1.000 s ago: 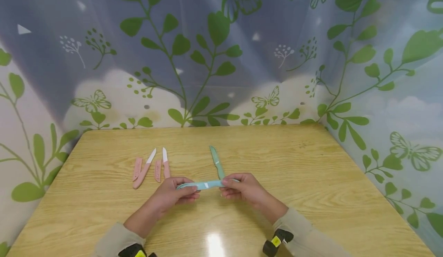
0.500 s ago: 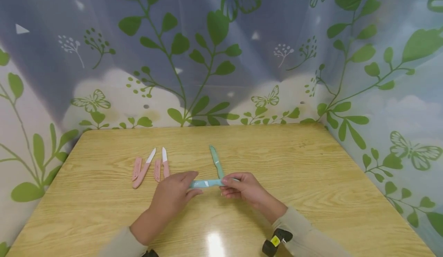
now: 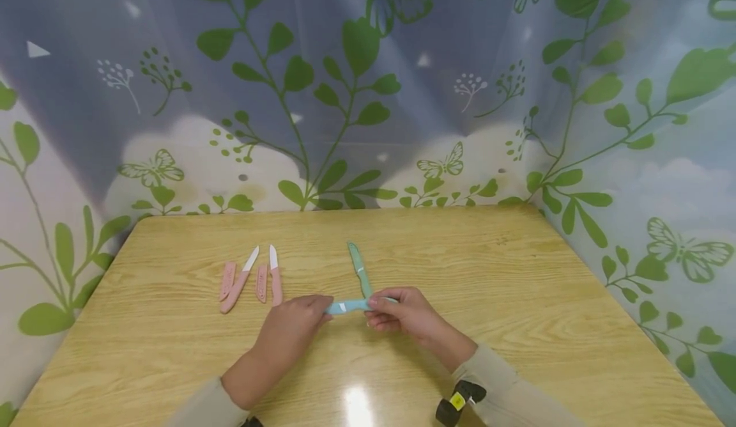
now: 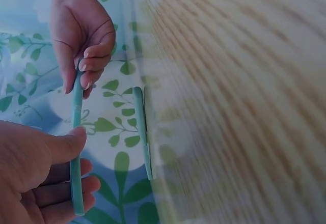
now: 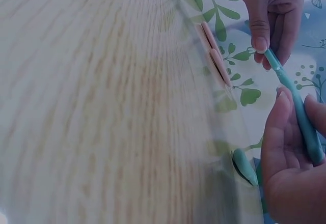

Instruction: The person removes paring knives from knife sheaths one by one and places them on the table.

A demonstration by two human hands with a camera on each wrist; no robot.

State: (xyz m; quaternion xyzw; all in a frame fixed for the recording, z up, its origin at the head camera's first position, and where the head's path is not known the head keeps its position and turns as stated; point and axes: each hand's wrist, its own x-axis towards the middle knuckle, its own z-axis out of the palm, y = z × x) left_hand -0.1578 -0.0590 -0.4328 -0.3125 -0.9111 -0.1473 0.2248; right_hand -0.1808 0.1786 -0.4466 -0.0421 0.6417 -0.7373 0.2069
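Note:
A light blue paring knife in its sheath (image 3: 347, 307) is held level above the table between both hands. My left hand (image 3: 290, 331) grips its left end, thumb against fingers, covering that end in the head view. My right hand (image 3: 411, 315) pinches the other end between thumb and fingers. A small white patch shows midway along the knife. In the left wrist view the knife (image 4: 76, 117) runs from one hand to the other. Just beyond the right hand lies a green knife (image 3: 359, 268), apparently sheathed.
Two pink-handled knives with white blades lie bare at the left: one slanted (image 3: 238, 283), one straighter (image 3: 275, 277). A pink sheath (image 3: 227, 280) and another pink sheath (image 3: 261, 283) lie beside them. The wooden table (image 3: 489, 254) meets a leaf-patterned curtain (image 3: 437, 107) behind.
My left hand loosened from the knife's left end, turned over with its back upward, and took hold of that end again. The right hand and the knife stayed nearly still.

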